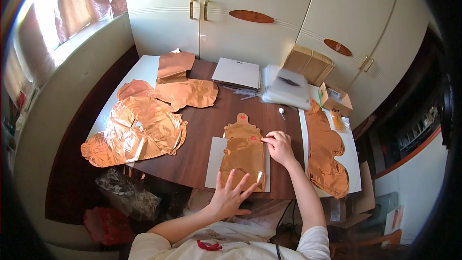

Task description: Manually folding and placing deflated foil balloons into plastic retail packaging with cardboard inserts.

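Note:
A flat, folded copper-coloured foil balloon [240, 156] lies over a white card [211, 163] at the table's near edge. It has a tab at its far end and small red spots on it. My left hand [231, 196] is open, fingers spread, resting on the balloon's near end. My right hand [279, 147] is closed in a pinch at the balloon's right edge, beside a red spot. Exactly what lies between those fingertips is hard to make out, but they meet at the foil edge.
More flat foil balloons [139, 130] are heaped at the left. Another foil balloon [327, 151] lies on a white sheet at the right. Behind stand a stack of white cards [236, 73], clear plastic bags [286, 86], a wrapped brown package [308, 65] and a small open box [335, 98].

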### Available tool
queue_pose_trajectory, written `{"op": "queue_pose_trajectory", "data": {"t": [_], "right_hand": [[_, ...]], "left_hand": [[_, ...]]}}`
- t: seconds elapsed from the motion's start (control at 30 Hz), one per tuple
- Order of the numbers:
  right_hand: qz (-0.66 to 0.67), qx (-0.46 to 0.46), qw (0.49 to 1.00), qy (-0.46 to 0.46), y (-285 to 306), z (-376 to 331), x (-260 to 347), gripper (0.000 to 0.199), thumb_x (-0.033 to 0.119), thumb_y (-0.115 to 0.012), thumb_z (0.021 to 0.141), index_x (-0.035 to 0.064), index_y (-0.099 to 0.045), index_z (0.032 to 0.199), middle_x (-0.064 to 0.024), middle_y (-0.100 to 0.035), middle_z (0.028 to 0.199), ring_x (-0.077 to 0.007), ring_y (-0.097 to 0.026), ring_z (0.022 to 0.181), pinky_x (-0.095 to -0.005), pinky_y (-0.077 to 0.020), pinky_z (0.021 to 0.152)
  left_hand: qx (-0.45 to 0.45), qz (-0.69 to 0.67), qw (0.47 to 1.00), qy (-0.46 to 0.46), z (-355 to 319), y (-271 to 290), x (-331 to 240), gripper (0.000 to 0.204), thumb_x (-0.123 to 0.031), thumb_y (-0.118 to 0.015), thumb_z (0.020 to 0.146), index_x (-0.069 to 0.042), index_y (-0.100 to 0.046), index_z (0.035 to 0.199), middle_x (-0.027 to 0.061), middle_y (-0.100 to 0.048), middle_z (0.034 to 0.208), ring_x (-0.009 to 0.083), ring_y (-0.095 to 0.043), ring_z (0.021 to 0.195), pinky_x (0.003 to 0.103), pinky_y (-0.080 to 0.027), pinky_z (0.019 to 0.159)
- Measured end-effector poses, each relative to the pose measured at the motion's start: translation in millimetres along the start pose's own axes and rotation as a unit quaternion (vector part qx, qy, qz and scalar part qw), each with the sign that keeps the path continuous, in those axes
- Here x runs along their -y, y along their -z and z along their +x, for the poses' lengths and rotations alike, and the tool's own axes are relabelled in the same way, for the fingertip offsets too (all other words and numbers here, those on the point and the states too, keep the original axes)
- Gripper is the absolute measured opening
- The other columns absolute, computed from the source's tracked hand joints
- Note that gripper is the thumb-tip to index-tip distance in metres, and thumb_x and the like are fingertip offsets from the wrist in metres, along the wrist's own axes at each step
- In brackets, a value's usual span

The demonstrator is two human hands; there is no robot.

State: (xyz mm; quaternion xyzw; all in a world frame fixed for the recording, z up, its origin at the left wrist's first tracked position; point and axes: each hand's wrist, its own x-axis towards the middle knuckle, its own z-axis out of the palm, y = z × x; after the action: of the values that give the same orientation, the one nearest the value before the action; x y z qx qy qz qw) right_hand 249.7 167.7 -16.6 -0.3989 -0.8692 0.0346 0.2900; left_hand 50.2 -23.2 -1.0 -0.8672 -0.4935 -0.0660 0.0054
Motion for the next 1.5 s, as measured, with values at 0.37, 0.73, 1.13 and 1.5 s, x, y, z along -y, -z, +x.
{"op": "queue_pose_trajectory", "data": {"t": [0.37,0.73,1.13,1.5], "right_hand": [[-0.116,0.017,0.993,-0.011,-1,7,-3,0.03,0.007,-0.051,0.079,0.0103,-0.064,0.107,-0.003,-0.06,0.108,-0.0216,-0.052,0.103,-0.0405,-0.0393,0.088],[0.238,0.116,0.947,-0.183,7,0,-4,0.019,0.011,-0.061,0.079,0.0023,-0.054,0.095,-0.0098,-0.061,0.089,-0.0225,-0.058,0.085,-0.0338,-0.0452,0.076],[0.196,-0.275,0.899,-0.279,51,13,-65,0.02,0.009,-0.053,0.088,0.0011,-0.054,0.106,-0.008,-0.058,0.103,-0.0183,-0.054,0.095,-0.0318,-0.043,0.086],[0.484,-0.154,0.814,-0.281,117,-19,-23,0.019,0.008,-0.05,0.092,0.0025,-0.055,0.109,-0.0017,-0.059,0.1,-0.0084,-0.053,0.091,-0.0234,-0.0431,0.082]], "left_hand": [[-0.001,0.006,1.0,0.001,0,2,-1,0.095,-0.071,-0.058,0.064,-0.028,-0.027,0.142,0.0077,-0.033,0.142,0.0438,-0.025,0.129,0.071,-0.022,0.093],[-0.02,-0.003,1.0,-0.008,-2,-3,-1,0.091,-0.071,-0.056,0.065,-0.026,-0.031,0.141,0.0084,-0.032,0.143,0.0438,-0.024,0.129,0.071,-0.02,0.094],[-0.016,-0.009,1.0,0.005,-1,-3,-3,0.09,-0.069,-0.059,0.066,-0.027,-0.03,0.141,0.0095,-0.031,0.143,0.0454,-0.025,0.129,0.071,-0.022,0.094],[-0.045,-0.044,0.998,0.004,-5,-13,1,0.087,-0.068,-0.057,0.07,-0.021,-0.035,0.139,0.0168,-0.032,0.141,0.0468,-0.024,0.129,0.073,-0.013,0.095]]}}
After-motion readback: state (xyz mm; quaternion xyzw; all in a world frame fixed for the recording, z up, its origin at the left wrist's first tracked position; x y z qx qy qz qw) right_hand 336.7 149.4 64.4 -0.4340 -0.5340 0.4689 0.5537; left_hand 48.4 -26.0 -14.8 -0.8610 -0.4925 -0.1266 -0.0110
